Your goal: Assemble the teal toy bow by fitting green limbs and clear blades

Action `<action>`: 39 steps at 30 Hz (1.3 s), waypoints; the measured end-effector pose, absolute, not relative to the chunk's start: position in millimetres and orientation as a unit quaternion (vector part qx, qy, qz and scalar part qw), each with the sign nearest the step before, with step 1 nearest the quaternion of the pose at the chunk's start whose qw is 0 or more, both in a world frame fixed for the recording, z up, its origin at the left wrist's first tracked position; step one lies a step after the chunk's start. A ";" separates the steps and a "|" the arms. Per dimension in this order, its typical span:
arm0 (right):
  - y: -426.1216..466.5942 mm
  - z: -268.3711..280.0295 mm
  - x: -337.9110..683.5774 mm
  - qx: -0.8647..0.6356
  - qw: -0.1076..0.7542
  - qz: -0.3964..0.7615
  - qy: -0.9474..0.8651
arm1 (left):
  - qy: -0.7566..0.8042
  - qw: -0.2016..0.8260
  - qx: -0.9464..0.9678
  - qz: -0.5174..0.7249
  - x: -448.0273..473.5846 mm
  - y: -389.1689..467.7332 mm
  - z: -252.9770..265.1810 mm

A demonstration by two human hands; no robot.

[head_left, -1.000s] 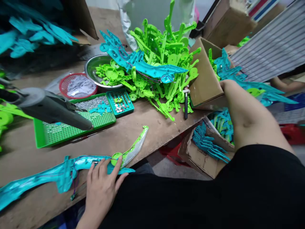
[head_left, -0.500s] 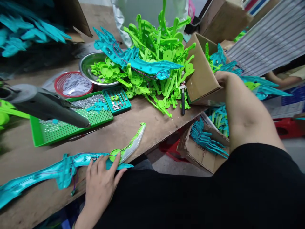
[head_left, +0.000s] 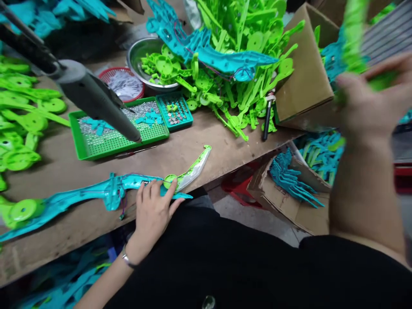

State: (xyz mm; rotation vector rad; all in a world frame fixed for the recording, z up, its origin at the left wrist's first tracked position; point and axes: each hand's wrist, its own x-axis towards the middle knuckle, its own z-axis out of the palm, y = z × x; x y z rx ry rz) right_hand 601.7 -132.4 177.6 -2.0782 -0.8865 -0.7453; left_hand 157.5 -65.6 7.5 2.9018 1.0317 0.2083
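My left hand [head_left: 154, 210] rests with fingers spread on a long blue plastic toy shell [head_left: 80, 191], shaped like a bow, along the table's front edge. Thin wires run along the shell, and a small connector dangles from it. Beside my left fingertips, a green arm [head_left: 189, 174] with a round hub and a whitish blade-like strip is set at the shell's right end. Another green hub piece [head_left: 27, 210] sits at its left end. My right hand [head_left: 370, 103], blurred by motion, is raised at the right, closed around a green plastic arm [head_left: 354, 38].
A heap of green arms [head_left: 244, 38] fills the back, a wired blue shell [head_left: 231, 62] on top. Left of it are a metal bowl [head_left: 131, 56], red basket [head_left: 103, 77] and green tray [head_left: 79, 141]. A dark power tool [head_left: 99, 103] hangs overhead. Cartons [head_left: 302, 77] stand right.
My right hand has come up out of the carton with a green arm. My left hand stays on the blue shell. The view has shifted, showing more of the table's left side.
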 end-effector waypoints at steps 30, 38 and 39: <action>-79.4 21.8 477.0 -0.892 0.211 0.139 -0.375 | 0.274 -0.027 0.960 0.047 149.3 -53.3 4.0; -112.3 70.1 478.4 -0.746 0.480 0.311 -0.341 | 0.278 -0.022 0.959 0.055 156.0 -58.9 15.7; -118.0 78.1 477.1 -0.732 0.493 0.319 -0.345 | 0.285 -0.013 0.957 0.052 157.2 -60.5 17.1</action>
